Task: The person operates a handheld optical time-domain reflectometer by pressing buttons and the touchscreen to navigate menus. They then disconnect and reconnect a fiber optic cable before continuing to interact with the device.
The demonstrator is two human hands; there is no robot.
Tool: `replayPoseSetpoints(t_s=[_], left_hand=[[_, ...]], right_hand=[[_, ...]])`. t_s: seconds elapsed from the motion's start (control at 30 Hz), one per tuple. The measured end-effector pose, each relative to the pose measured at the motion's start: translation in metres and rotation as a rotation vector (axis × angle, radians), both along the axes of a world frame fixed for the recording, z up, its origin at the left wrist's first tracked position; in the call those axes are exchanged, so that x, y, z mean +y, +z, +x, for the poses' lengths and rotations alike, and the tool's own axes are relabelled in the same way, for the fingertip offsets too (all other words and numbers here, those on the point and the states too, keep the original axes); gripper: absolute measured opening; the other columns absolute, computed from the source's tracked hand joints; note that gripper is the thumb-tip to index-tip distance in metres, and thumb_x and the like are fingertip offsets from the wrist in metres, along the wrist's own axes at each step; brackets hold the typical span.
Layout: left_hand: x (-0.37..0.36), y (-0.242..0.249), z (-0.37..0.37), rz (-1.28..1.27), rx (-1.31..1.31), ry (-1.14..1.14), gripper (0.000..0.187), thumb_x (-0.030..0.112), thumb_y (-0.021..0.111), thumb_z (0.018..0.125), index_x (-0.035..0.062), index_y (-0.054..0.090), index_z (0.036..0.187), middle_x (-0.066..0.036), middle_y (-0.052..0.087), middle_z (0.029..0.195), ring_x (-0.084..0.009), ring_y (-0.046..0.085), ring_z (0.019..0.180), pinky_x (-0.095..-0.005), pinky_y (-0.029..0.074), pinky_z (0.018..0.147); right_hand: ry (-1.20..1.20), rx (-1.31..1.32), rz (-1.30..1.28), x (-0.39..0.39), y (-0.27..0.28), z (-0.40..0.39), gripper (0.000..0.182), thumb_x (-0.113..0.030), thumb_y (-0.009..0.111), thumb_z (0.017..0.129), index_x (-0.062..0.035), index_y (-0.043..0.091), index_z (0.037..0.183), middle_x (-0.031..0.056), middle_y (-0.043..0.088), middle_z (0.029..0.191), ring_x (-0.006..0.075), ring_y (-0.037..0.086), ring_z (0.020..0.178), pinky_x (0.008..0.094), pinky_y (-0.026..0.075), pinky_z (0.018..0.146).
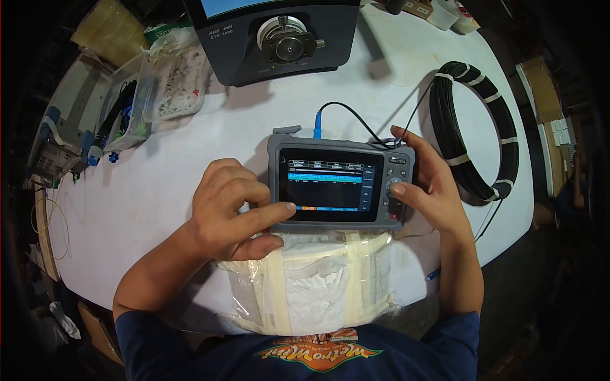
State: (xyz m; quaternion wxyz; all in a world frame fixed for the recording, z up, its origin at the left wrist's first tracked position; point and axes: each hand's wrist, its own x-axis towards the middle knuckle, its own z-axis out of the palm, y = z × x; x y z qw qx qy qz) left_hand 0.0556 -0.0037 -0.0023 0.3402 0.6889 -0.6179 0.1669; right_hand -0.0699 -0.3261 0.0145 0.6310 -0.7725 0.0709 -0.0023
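A grey handheld fibre tester [330,190] with a lit screen stands propped against a plastic-wrapped, taped bundle [316,279] in front of my body. My right hand [429,190] grips its right side, fingers behind the edge and thumb on the keypad. My left hand [235,206] holds nothing; its index finger is stretched out to the lower left corner of the screen, the other fingers bent and the thumb apart. A blue connector [318,125] is plugged into the tester's top edge. From it a black cable [349,109] curves to the right, behind my right fingers.
A coil of black cable [505,127] tied with white bands lies at the right. At the back stands a dark machine [276,54] with a round metal fitting. Plastic bins [178,89] with small parts and a roll of tape [108,32] are at the back left.
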Motion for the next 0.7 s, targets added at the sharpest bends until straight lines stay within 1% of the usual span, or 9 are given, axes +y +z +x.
replayPoseSetpoints(t_s=[0.07, 0.13, 0.2, 0.23, 0.3, 0.33, 0.4, 0.43, 0.7], left_hand=[[0.000, 0.000, 0.000, -0.003, 0.005, 0.003, 0.045, 0.053, 0.063, 0.096, 0.0115, 0.078, 0.104, -0.003, 0.055, 0.086, -0.0228, 0.054, 0.079, -0.0394, 0.044, 0.075], [0.000, 0.000, 0.000, -0.003, 0.011, 0.008, 0.045, 0.052, 0.063, 0.096, 0.0114, 0.078, 0.105, -0.004, 0.057, 0.088, -0.0232, 0.055, 0.080, -0.0394, 0.044, 0.075], [-0.001, 0.001, 0.000, -0.012, 0.059, 0.006, 0.041, 0.048, 0.069, 0.092, 0.0104, 0.077, 0.106, -0.006, 0.063, 0.097, -0.0244, 0.060, 0.089, -0.0408, 0.049, 0.081], [-0.002, 0.001, 0.001, -0.014, 0.059, 0.007, 0.041, 0.048, 0.069, 0.092, 0.0104, 0.077, 0.106, -0.006, 0.063, 0.097, -0.0244, 0.060, 0.089, -0.0408, 0.049, 0.081], [-0.004, 0.001, 0.002, 0.002, 0.069, 0.016, 0.048, 0.048, 0.074, 0.089, 0.0083, 0.072, 0.117, -0.015, 0.064, 0.119, -0.0322, 0.063, 0.106, -0.0446, 0.051, 0.091], [-0.005, 0.001, 0.002, 0.003, 0.067, 0.019, 0.048, 0.048, 0.074, 0.089, 0.0083, 0.072, 0.117, -0.015, 0.064, 0.119, -0.0322, 0.063, 0.106, -0.0446, 0.051, 0.091], [-0.007, 0.000, -0.001, 0.015, 0.167, 0.072, 0.064, 0.044, 0.080, 0.084, 0.0059, 0.062, 0.131, -0.022, 0.057, 0.137, -0.0409, 0.058, 0.123, -0.0495, 0.049, 0.102], [-0.006, -0.001, 0.002, 0.033, 0.179, 0.031, 0.079, 0.041, 0.085, 0.079, 0.0047, 0.053, 0.141, -0.025, 0.050, 0.144, -0.0449, 0.053, 0.132, -0.0531, 0.046, 0.109], [-0.010, -0.006, 0.006, 0.031, 0.236, 0.025, 0.089, 0.041, 0.089, 0.074, 0.0061, 0.048, 0.145, -0.025, 0.046, 0.150, -0.0468, 0.049, 0.137, -0.0557, 0.043, 0.113]], right_hand=[[-0.012, 0.033, 0.050, 0.002, 0.001, 0.000, 0.089, -0.023, 0.086, 0.080, 0.0069, 0.042, 0.151, 0.0137, 0.061, 0.129, 0.0196, 0.060, 0.120, 0.0330, 0.044, 0.107], [-0.017, 0.023, 0.045, 0.002, 0.000, 0.001, 0.089, -0.023, 0.086, 0.080, 0.0069, 0.041, 0.151, 0.0134, 0.061, 0.128, 0.0198, 0.060, 0.121, 0.0330, 0.043, 0.108], [-0.023, 0.017, 0.039, 0.002, 0.000, 0.000, 0.090, -0.023, 0.087, 0.080, 0.0068, 0.041, 0.151, 0.0131, 0.061, 0.127, 0.0201, 0.060, 0.121, 0.0330, 0.043, 0.108], [-0.017, 0.023, 0.031, 0.002, 0.001, 0.001, 0.090, -0.024, 0.086, 0.080, 0.0068, 0.041, 0.151, 0.0131, 0.061, 0.126, 0.0205, 0.060, 0.121, 0.0331, 0.043, 0.109], [-0.007, 0.027, 0.022, 0.001, 0.002, 0.002, 0.090, -0.024, 0.086, 0.080, 0.0069, 0.041, 0.152, 0.0130, 0.061, 0.125, 0.0208, 0.060, 0.122, 0.0333, 0.042, 0.109], [-0.005, 0.019, 0.025, 0.001, 0.001, 0.001, 0.090, -0.024, 0.086, 0.080, 0.0069, 0.041, 0.152, 0.0132, 0.061, 0.126, 0.0210, 0.060, 0.122, 0.0333, 0.042, 0.109], [-0.004, 0.013, 0.031, 0.001, 0.000, 0.001, 0.090, -0.024, 0.085, 0.080, 0.0069, 0.041, 0.152, 0.0133, 0.061, 0.126, 0.0211, 0.060, 0.122, 0.0334, 0.042, 0.109], [-0.003, 0.018, 0.031, 0.001, 0.001, 0.001, 0.090, -0.024, 0.085, 0.080, 0.0070, 0.040, 0.152, 0.0135, 0.060, 0.127, 0.0213, 0.060, 0.122, 0.0333, 0.042, 0.109], [0.043, 0.041, 0.081, -0.007, 0.001, 0.001, 0.092, -0.020, 0.082, 0.078, 0.0071, 0.038, 0.153, 0.0145, 0.059, 0.132, 0.0216, 0.059, 0.124, 0.0331, 0.042, 0.110]])
